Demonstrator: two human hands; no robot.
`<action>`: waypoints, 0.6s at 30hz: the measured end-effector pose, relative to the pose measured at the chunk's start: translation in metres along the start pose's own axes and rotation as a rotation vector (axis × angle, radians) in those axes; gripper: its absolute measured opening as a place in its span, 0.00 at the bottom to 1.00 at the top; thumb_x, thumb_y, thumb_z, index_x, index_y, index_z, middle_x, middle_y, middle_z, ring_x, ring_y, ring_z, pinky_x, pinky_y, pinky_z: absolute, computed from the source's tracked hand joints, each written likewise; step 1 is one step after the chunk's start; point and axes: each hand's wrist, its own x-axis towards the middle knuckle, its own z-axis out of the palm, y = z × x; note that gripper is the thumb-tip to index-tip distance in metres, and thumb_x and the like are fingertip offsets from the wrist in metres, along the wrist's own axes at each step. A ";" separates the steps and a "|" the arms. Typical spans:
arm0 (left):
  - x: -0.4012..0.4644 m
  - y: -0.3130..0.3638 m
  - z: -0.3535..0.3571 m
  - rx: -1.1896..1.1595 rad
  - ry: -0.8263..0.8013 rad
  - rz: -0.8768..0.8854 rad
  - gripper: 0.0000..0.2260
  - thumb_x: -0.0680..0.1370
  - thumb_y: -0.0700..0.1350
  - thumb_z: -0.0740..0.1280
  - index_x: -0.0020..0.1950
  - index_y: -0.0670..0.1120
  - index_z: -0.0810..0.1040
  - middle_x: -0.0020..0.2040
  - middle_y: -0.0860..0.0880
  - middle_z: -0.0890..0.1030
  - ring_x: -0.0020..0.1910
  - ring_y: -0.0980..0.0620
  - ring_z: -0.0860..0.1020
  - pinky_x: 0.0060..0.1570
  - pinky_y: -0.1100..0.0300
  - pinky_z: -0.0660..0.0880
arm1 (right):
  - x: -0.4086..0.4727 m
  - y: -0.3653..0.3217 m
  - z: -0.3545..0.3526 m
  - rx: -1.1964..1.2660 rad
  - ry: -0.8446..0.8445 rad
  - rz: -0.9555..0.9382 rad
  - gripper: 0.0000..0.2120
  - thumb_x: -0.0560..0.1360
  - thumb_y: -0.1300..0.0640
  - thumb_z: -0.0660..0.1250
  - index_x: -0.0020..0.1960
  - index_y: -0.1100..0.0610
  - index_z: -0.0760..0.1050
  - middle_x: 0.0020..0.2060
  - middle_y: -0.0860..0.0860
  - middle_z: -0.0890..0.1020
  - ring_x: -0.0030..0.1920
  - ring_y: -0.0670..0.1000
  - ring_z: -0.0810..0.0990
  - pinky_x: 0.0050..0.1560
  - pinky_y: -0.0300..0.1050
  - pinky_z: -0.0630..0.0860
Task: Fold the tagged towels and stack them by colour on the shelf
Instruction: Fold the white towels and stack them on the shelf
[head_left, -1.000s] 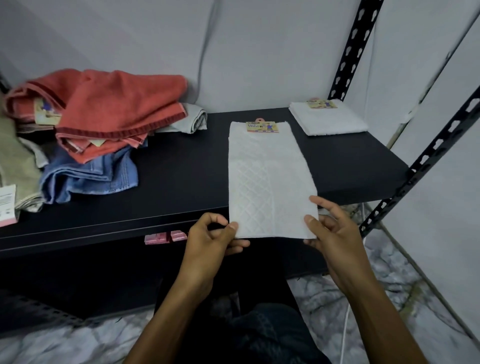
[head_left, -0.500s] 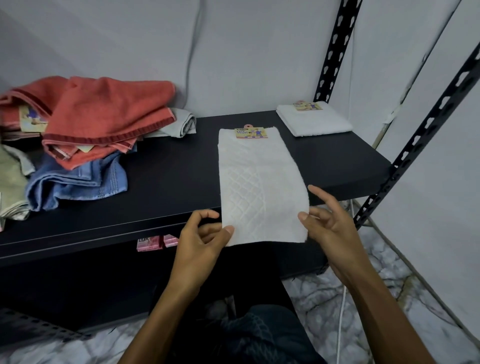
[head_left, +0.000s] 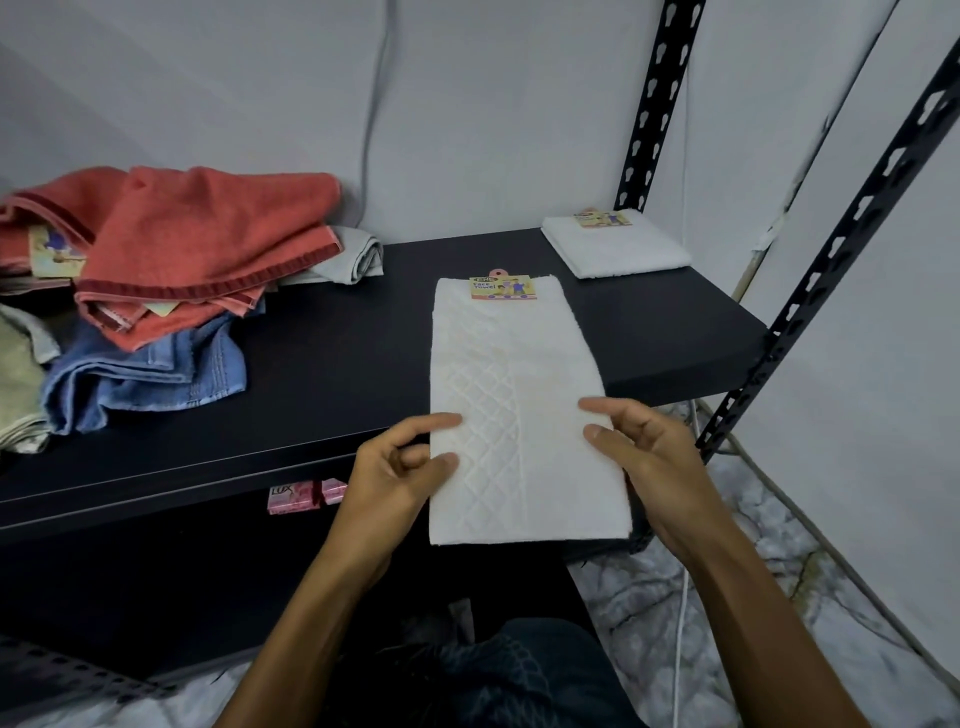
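A white towel (head_left: 519, 374), folded into a long strip with a card tag (head_left: 502, 287) at its far end, lies on the black shelf (head_left: 332, 364) and hangs over the front edge. My left hand (head_left: 400, 473) pinches its left edge between thumb and index finger. My right hand (head_left: 644, 457) pinches the right edge the same way. A folded white towel (head_left: 618, 249) with a tag sits at the shelf's back right corner. A heap of unfolded towels lies at the left: red (head_left: 208, 244), blue (head_left: 145, 379), grey (head_left: 353, 254) and beige (head_left: 18, 384).
Black perforated uprights (head_left: 654, 104) and a diagonal brace (head_left: 841, 249) frame the shelf's right side. Pink soap boxes (head_left: 306, 496) sit on the lower shelf under the front edge. A white cable (head_left: 680, 623) and marble-pattern floor (head_left: 753, 597) lie below right.
Both hands have moved from the towel's near corners up along its side edges, so the near end now hangs below them. The towel sits a little further over the front edge.
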 end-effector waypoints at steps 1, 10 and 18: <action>-0.001 0.000 0.000 -0.028 -0.025 -0.011 0.19 0.77 0.29 0.65 0.62 0.48 0.79 0.49 0.38 0.84 0.49 0.42 0.83 0.50 0.52 0.82 | 0.000 -0.001 0.000 0.016 -0.006 -0.001 0.13 0.78 0.65 0.66 0.57 0.51 0.80 0.46 0.50 0.86 0.48 0.50 0.85 0.44 0.38 0.79; -0.002 -0.002 0.005 -0.062 0.023 0.016 0.09 0.78 0.36 0.67 0.55 0.45 0.84 0.34 0.48 0.82 0.40 0.54 0.83 0.44 0.65 0.77 | -0.001 0.002 0.001 0.006 0.015 0.000 0.11 0.77 0.68 0.67 0.53 0.55 0.81 0.46 0.49 0.86 0.45 0.49 0.85 0.41 0.39 0.80; -0.002 -0.001 0.002 -0.036 -0.008 0.002 0.17 0.77 0.30 0.67 0.61 0.45 0.80 0.53 0.52 0.85 0.47 0.51 0.84 0.45 0.63 0.79 | -0.002 0.002 0.002 0.023 -0.020 -0.005 0.14 0.77 0.70 0.65 0.55 0.55 0.80 0.46 0.54 0.86 0.47 0.51 0.85 0.45 0.43 0.81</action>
